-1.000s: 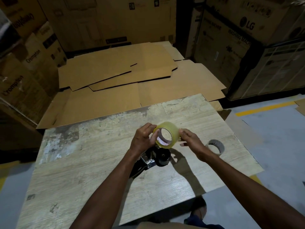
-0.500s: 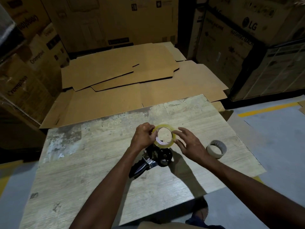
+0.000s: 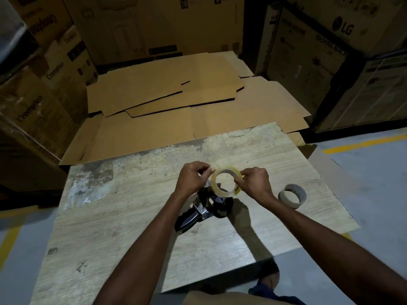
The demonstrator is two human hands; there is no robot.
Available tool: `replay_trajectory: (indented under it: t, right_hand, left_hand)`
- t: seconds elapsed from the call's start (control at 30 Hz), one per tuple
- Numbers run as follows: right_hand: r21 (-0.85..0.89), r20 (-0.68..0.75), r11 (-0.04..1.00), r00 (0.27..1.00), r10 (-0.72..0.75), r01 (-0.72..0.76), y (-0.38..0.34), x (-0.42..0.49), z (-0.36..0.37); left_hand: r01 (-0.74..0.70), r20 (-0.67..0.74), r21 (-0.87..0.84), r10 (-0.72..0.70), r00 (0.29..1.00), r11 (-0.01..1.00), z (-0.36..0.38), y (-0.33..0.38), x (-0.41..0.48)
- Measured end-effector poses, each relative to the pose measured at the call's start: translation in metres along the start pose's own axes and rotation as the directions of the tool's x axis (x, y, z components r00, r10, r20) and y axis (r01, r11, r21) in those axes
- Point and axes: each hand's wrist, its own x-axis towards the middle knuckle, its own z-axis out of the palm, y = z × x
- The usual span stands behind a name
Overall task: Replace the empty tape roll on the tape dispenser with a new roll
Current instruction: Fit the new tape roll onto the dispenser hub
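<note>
A new roll of clear yellowish tape (image 3: 217,190) hangs just above the table, its hole facing up toward me. My right hand (image 3: 253,183) pinches its right rim. My left hand (image 3: 191,179) is at its left rim, fingertips touching the edge. Directly beneath the roll lies the black tape dispenser (image 3: 198,211) on its side, handle pointing toward me, metal plate showing. An empty grey cardboard core (image 3: 292,195) stands on the table to the right.
The worn wooden table (image 3: 132,216) ends close behind the hands. Flattened cardboard sheets (image 3: 176,106) lie on the floor beyond it. Stacked appliance boxes (image 3: 319,51) wall in the back and sides. Grey floor with yellow lines lies to the right.
The tape roll has turned from nearly upright to flat, hole facing up. My right hand let go briefly, then took hold of the right rim again.
</note>
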Motion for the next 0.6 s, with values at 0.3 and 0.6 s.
replay_trajectory:
  t: [0.3,0.6]
  right_hand:
    - [0.135,0.215,0.961,0.954,0.208,-0.24,0.011,-0.023,-0.001]
    - [0.222,0.245,0.899,0.914,0.323,-0.377,0.005,-0.037,0.009]
  left_hand:
    - [0.201,-0.023,-0.039,-0.202,0.979,0.979,-0.001,-0.064,-0.047]
    - [0.294,0.049,-0.12,-0.29,0.956,0.948,0.014,-0.08,-0.082]
